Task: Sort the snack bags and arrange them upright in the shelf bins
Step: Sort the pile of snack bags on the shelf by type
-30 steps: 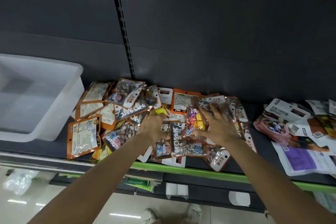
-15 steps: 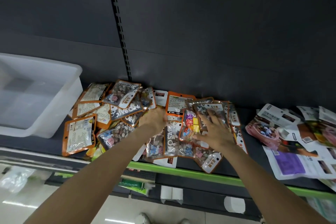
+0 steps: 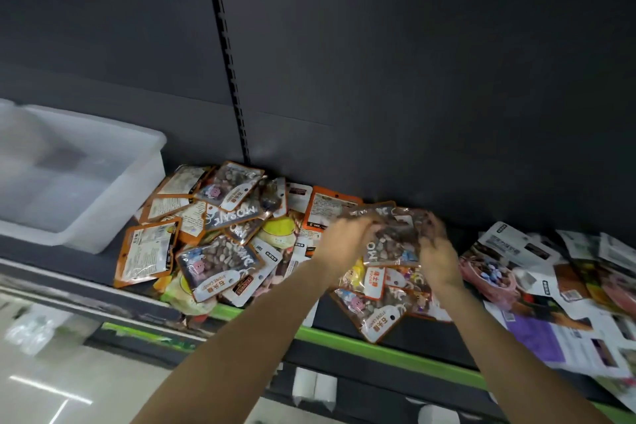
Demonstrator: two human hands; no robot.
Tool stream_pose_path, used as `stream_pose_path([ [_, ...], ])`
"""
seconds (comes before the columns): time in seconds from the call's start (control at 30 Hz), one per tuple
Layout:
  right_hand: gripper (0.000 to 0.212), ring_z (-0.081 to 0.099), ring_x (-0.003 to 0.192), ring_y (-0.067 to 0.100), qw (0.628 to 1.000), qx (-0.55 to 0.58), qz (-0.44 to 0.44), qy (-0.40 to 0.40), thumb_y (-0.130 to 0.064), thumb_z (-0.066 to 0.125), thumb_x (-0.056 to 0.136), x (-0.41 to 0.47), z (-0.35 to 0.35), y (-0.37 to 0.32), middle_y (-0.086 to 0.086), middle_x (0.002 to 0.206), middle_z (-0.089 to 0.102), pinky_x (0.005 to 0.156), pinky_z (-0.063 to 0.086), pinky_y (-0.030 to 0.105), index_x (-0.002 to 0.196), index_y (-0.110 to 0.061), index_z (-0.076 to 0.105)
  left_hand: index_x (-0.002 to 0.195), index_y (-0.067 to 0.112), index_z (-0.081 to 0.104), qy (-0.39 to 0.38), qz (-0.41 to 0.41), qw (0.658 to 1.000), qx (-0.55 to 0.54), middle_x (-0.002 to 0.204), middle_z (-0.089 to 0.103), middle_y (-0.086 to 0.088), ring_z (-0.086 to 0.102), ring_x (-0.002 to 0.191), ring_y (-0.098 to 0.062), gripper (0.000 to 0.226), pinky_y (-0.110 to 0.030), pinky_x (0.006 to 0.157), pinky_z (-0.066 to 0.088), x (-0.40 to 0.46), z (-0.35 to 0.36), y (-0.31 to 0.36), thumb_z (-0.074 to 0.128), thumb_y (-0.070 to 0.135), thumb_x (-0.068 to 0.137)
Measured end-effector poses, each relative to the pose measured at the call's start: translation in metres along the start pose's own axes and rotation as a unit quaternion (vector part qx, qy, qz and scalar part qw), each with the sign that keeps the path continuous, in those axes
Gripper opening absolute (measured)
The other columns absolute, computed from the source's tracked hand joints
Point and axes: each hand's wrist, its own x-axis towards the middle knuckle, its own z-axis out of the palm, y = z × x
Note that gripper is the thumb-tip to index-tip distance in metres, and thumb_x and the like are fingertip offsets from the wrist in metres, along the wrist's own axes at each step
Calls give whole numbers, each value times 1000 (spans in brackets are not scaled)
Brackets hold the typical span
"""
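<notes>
Both hands have lifted off the heap and come together, raising a stone-candy bag (image 3: 389,237) that lay flat a moment ago. The left hand (image 3: 344,244) grips its left edge, the right hand (image 3: 435,251) its right edge, fingers curled round the film, long axis running between them. It hangs over the pile of snack bags (image 3: 220,244) mid-shelf; the white bin (image 3: 113,217) waits at the shelf's left end, nearer the left hand.

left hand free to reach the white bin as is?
Probably not yet: the left hand and right hand both grip a snack bag. Path over the pile to the white bin looks open.
</notes>
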Motion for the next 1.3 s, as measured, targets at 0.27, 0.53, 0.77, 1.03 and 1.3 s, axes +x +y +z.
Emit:
stream_pose_path([
  [0.27, 52, 61, 96, 11, 954, -208, -199, -86, -29, 40, 100, -11, 28, -13, 1, 120, 54, 85, 48, 29, 149, -26, 23, 112, 9, 66, 23, 62, 998, 12, 125, 61, -6, 56, 117, -25, 29, -38, 100, 45, -34, 8, -46, 53, -2, 88],
  [0.53, 74, -19, 143, 30, 802, -529, -172, -219, -79, 18, 83, 17, 100, -34, -8, 156, -16, 109, -8, 63, 146, -48, -5, 151, 19, 7, -64, -97, 957, 267, 159, 9, 0, -2, 147, -21, 80, -39, 120, -1, -28, -28, -101, 47, 53, 91],
  [0.77, 78, -3, 146, 29, 826, -517, -78, -209, -83, 11, 78, 13, 68, -13, -8, 159, -4, 110, 10, 63, 146, -48, -5, 145, 26, 29, -123, -89, 928, 341, 150, 34, 1, 22, 142, -23, 68, -42, 115, 14, -15, -29, -113, 40, 63, 89],
  [1.03, 79, 0, 146, 33, 841, -500, -58, -201, -83, 14, 79, 15, 65, -8, -7, 159, -2, 108, 6, 70, 142, -49, -19, 144, 20, 32, -74, -132, 939, 309, 153, 24, -2, 22, 139, -30, 73, -46, 105, 31, 5, -29, -107, 47, 63, 87],
  [1.3, 75, -4, 145, 35, 826, -505, -87, -233, -83, 11, 77, 18, 62, -8, -3, 159, -6, 109, 3, 69, 141, -54, -15, 110, 13, 61, 7, -123, 942, 312, 122, 58, -8, 44, 122, -27, 27, -39, 100, 34, 16, -28, -110, 46, 27, 92],
])
